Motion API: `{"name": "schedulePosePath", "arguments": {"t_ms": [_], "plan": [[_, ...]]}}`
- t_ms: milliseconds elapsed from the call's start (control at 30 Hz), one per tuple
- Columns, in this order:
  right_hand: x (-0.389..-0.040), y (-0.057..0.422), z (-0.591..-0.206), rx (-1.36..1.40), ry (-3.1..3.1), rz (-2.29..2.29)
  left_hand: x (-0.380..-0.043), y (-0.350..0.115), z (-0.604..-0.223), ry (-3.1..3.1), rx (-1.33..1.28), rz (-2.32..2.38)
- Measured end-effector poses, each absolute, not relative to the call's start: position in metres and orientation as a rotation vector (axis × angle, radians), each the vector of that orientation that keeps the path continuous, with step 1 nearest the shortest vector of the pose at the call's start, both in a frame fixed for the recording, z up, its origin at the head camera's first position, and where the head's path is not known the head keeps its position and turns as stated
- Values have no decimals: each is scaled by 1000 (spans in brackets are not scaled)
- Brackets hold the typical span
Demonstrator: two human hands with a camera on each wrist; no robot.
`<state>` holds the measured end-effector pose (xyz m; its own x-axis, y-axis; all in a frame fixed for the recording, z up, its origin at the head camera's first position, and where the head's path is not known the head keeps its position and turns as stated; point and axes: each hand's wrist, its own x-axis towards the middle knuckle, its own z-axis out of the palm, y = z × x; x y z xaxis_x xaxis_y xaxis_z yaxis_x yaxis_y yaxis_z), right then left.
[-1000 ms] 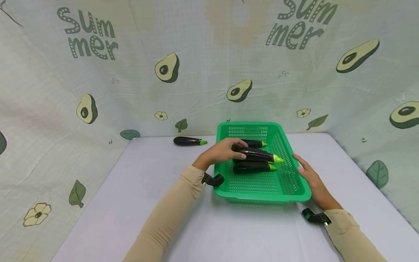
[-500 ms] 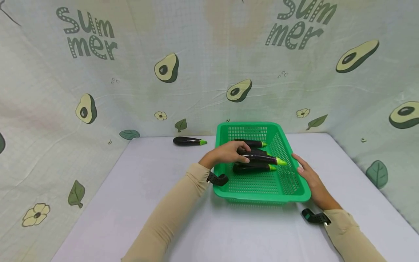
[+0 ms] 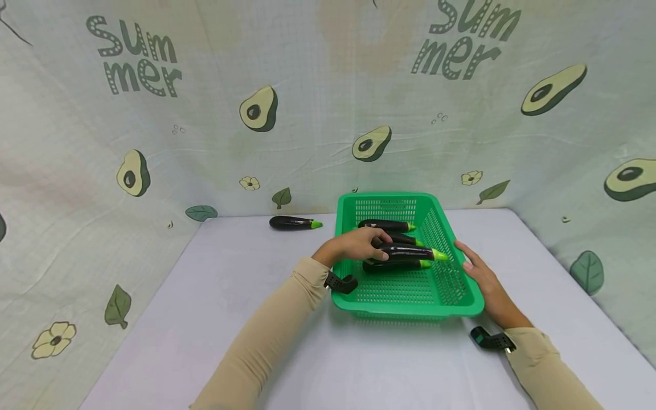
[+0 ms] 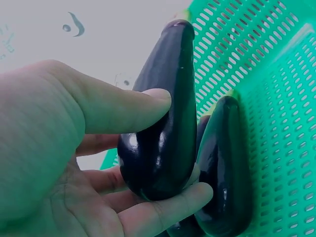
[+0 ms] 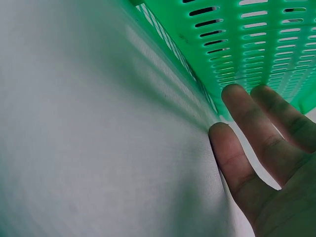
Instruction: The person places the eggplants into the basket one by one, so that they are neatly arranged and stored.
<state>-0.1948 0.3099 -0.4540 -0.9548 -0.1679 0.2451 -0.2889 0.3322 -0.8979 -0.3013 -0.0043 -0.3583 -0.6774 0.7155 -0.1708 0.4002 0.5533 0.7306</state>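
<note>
In the head view my left hand (image 3: 359, 244) reaches into the green plastic basket (image 3: 400, 312) and grips an eggplant (image 3: 410, 252) by its thick end. Its green stem end points right. The left wrist view shows the thumb on one side of this eggplant (image 4: 165, 118) and fingers curled beneath it. Other eggplants lie in the basket, one at the back (image 3: 386, 225), one in the middle (image 3: 405, 238) and one in front (image 3: 397, 266), partly covered. My right hand (image 3: 487, 282) rests at the basket's right side. In the right wrist view its fingers (image 5: 264, 140) are nearly straight beside the slotted wall.
Another eggplant (image 3: 294, 223) lies on the white table (image 3: 215, 319), left of the basket near the back edge. A printed cloth (image 3: 307, 68) hangs behind and along both sides of the table.
My left hand has shifted right and slightly down with the eggplant, uncovering more of the back and middle ones. The right hand keeps its place at the basket.
</note>
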Motion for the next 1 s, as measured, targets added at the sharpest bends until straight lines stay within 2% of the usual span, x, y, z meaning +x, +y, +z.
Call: {"name": "schedulePosePath", "arguments": {"t_ms": [1000], "plan": [[-196, 308, -455, 431, -2476, 1668, -301, -1, -361, 2329, 994, 780]]}}
